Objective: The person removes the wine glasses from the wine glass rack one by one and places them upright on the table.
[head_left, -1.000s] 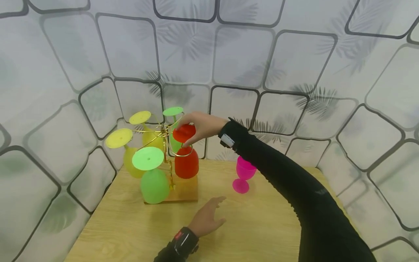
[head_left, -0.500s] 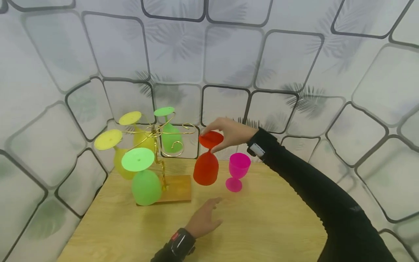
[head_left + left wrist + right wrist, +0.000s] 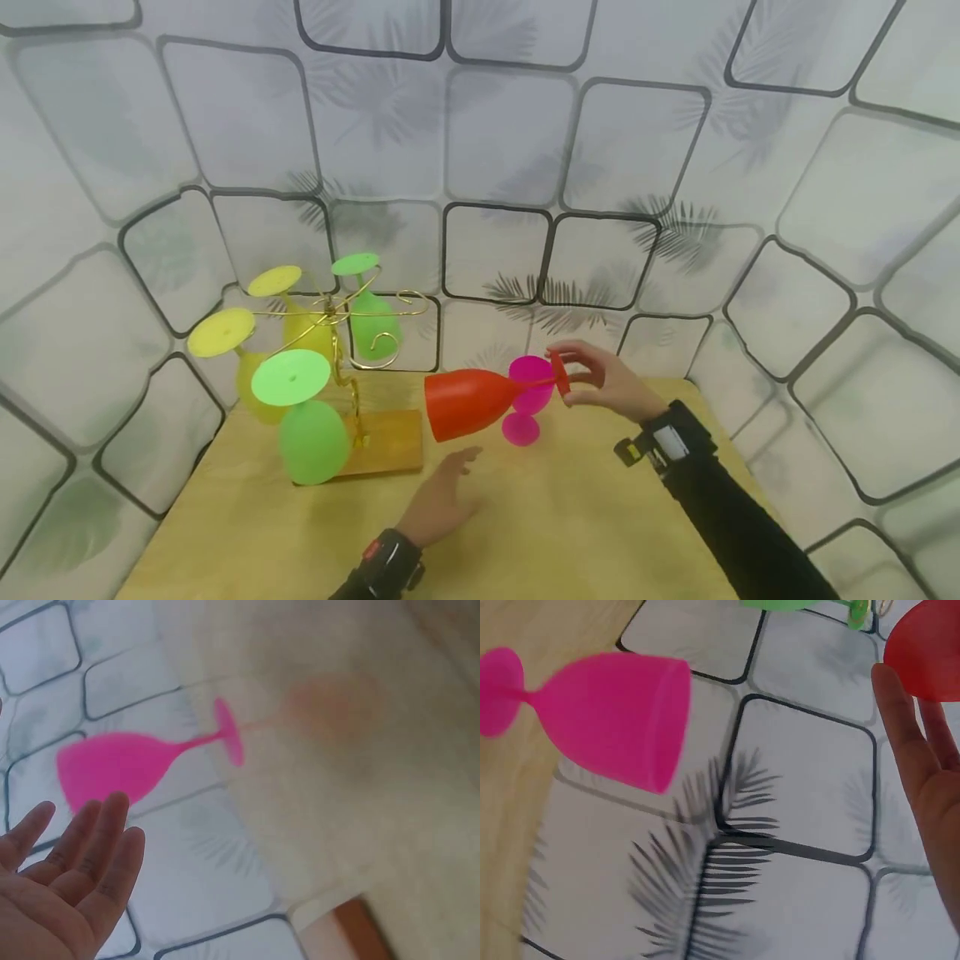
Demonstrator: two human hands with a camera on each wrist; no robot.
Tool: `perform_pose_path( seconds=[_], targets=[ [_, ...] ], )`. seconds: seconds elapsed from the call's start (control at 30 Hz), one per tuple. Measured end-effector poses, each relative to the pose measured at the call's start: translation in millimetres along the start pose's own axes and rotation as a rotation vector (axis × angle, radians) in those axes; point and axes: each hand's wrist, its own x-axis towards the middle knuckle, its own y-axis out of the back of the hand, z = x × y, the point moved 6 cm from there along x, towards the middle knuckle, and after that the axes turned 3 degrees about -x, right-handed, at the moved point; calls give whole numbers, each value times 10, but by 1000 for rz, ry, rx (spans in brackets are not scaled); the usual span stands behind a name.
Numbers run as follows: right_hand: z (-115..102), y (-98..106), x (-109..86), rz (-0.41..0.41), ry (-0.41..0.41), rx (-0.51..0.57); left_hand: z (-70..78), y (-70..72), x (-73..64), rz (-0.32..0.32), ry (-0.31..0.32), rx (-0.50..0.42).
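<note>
1. The red glass (image 3: 468, 403), in the rack (image 3: 393, 443) a second ago, is now off it.
2. It has tipped from upside down to nearly level, mouth leftward.
3. Its stem now crosses in front of the pink glass (image 3: 531, 402).
4. The right-hand grip (image 3: 613, 387) is lower and farther right.

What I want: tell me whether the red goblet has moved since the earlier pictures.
Yes: against the rack's wooden base, the red goblet has moved right and tipped from upside down to nearly sideways.
</note>
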Motion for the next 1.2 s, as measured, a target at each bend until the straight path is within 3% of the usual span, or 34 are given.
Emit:
perform_pose_path(
  seconds=[0.13, 0.23, 0.37, 0.5, 0.67, 0.8, 0.9, 1.07, 1.2],
  targets=[
    [257, -267, -279, 103, 78, 354, 62, 231, 14, 76, 31, -67],
    [374, -498, -397, 132, 161, 529, 242, 439, 55, 152, -6, -179],
    [484, -776, -452, 170, 202, 650, 546, 675, 115, 240, -144, -391],
    [564, -990, -434, 187, 185, 696, 766, 821, 172, 270, -251, -577],
    [621, -1177, -369, 163, 205, 713, 896, 888, 214, 284, -274, -606],
    [682, -1295, -353, 125, 217, 703, 894, 878, 228, 296, -210, -570],
    [731, -1337, -362, 96, 168, 557, 852, 864, 226, 312, -164, -544],
    [663, -1243, -333, 102, 67, 201, 775, 804, 219, 323, -160, -468],
    [440, -1139, -258, 142, 79, 174, 731, 708, 197, 312, -161, -388]
  ],
)
